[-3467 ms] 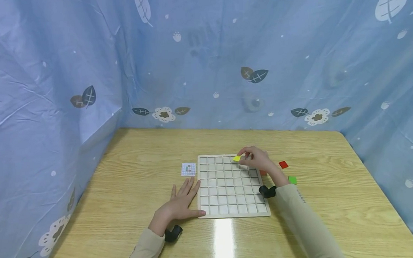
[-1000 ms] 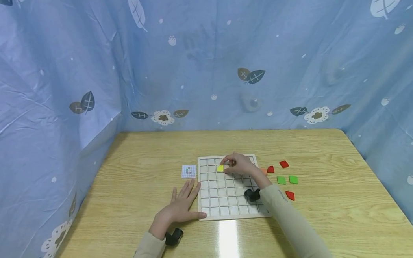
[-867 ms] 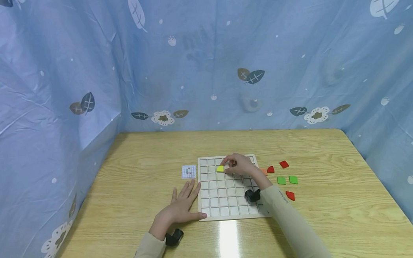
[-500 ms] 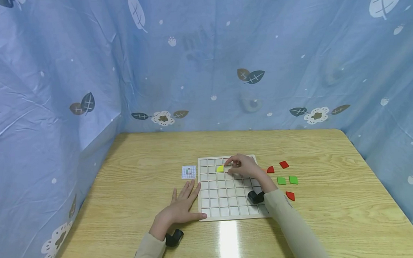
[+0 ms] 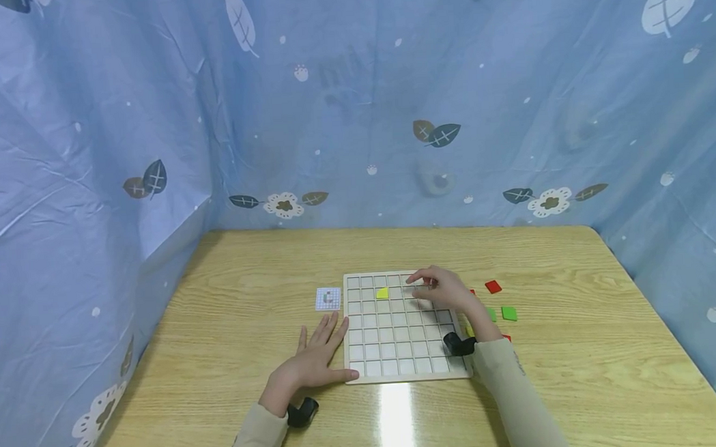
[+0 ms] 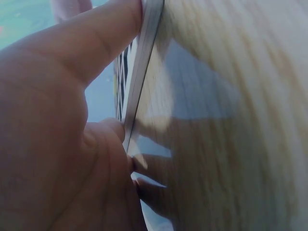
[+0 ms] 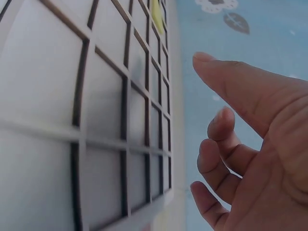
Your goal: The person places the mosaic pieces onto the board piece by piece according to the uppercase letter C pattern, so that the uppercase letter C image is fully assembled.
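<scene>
A white grid board (image 5: 379, 351) with a pale wooden frame lies on the table. One yellow tile with a rounded corner (image 5: 383, 293) sits in a cell of its second row from the back; the right wrist view also catches this yellow tile (image 7: 157, 17). My right hand (image 5: 445, 290) hovers over the back right of the board, thumb and fingers apart, holding nothing. In the right wrist view the right hand (image 7: 269, 125) has its fingers loosely bent. My left hand (image 5: 311, 363) lies with fingers spread along the left edge, its thumb touching the frame (image 6: 142, 72).
A small card printed with a grid pattern (image 5: 328, 298) lies left of the board. To the right are a red tile (image 5: 493, 287), a green tile (image 5: 508, 313) and other tiles partly hidden by my right arm. A blue leaf-print curtain (image 5: 350, 101) surrounds the table.
My right hand carried the yellow tile leftward from the back edge, set it in a cell, let go and moved back to the right. My left hand has stayed in place.
</scene>
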`<action>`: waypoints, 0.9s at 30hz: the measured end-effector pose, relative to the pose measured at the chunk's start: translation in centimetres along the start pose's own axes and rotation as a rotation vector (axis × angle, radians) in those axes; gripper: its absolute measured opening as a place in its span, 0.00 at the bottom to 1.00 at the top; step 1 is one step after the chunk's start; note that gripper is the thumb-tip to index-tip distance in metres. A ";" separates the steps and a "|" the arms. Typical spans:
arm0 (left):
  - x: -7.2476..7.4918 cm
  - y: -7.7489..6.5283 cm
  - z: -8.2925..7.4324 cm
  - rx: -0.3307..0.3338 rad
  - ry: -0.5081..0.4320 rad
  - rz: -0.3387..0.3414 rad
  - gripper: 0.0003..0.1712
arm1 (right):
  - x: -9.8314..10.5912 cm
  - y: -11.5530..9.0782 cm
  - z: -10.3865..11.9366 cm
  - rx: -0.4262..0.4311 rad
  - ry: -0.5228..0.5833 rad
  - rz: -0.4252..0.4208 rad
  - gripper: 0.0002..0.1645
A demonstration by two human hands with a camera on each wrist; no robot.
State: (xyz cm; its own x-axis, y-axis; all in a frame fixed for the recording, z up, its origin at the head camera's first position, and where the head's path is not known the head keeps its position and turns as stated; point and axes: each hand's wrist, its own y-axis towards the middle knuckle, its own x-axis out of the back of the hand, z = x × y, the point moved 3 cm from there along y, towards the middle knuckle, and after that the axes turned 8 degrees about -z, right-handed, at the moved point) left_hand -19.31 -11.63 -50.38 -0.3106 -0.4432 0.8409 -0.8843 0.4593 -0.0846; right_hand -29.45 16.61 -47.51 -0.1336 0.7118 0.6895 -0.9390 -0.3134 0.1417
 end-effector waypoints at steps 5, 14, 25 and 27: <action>0.1 0.1 0.0 -0.005 -0.001 0.000 0.56 | 1.0 -0.8 -0.7 -0.037 -0.002 -0.032 0.15; -0.1 0.0 0.1 -0.001 0.002 0.006 0.56 | 2.8 -2.2 -2.1 -0.049 0.016 -0.064 0.16; -0.2 0.1 0.2 0.006 -0.004 0.008 0.56 | 4.5 -3.3 -4.5 -0.074 -0.006 -0.104 0.18; -0.2 0.1 0.2 0.008 -0.003 0.008 0.56 | 4.9 -3.4 -4.9 -0.073 -0.022 -0.109 0.18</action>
State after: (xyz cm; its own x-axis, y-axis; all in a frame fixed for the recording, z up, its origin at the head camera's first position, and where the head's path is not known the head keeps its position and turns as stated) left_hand -19.43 -11.66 -50.63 -0.3186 -0.4423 0.8384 -0.8847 0.4563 -0.0955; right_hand -28.42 24.22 -48.12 -0.0235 0.7252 0.6882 -0.9682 -0.1881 0.1651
